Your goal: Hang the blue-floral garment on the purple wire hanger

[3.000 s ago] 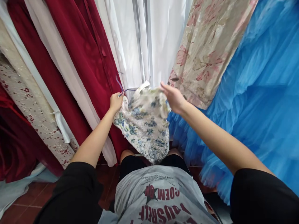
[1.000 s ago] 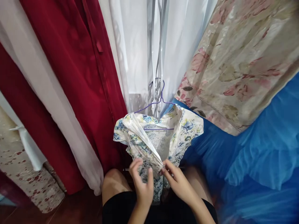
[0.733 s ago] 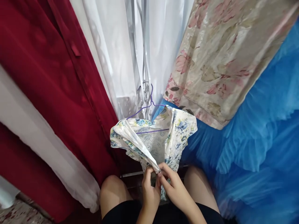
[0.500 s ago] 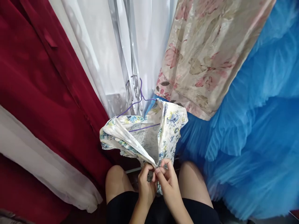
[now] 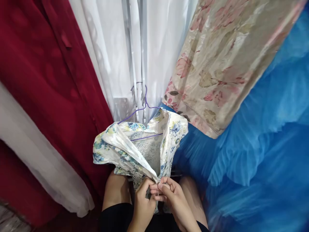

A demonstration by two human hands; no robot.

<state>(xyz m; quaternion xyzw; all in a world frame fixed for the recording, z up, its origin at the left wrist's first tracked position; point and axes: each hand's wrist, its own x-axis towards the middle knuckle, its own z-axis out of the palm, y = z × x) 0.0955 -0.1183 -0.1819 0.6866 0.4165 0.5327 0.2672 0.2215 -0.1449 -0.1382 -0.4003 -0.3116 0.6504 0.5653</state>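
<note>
A white dress (image 5: 166, 141) with blue and yellow flowers hangs in front of me on a purple wire hanger (image 5: 145, 104). Its back or front opening gapes in a V, showing the pale lining. My left hand (image 5: 145, 196) pinches the left edge of the opening near the V's bottom. Right beside it, my right hand (image 5: 170, 191) has thumb and finger closed at the V's point, on what looks like the small zipper pull. The fingers partly hide it. The dress's lower part drops between my knees, mostly behind my hands.
White drapery with grey ribbons (image 5: 131, 48) hangs behind the hanger. Dark red fabric (image 5: 60, 96) and a pale sheer panel (image 5: 48, 161) fill the left. A beige floral skirt (image 5: 217, 71) and layered blue tulle (image 5: 253, 154) are at the right.
Both hands and the dress's lower part sit slightly lower in view. The dress has shifted a little left, and its surroundings have shifted as the camera turned. Both hands keep their pinch.
</note>
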